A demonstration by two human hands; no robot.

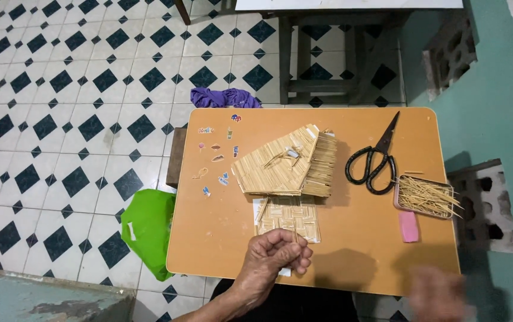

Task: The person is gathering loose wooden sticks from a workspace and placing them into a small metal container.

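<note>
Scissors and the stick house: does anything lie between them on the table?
No. In the head view, the strip of orange table between the scissors and the stick house is bare.

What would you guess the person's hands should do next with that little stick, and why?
Probably lay the stick onto the flat woven panel just ahead. The left hand pinches one thin stick right at the panel's near edge, and the panel is made of the same sticks. The right hand is blurred at the table's near right corner, below the tray of sticks.
</note>
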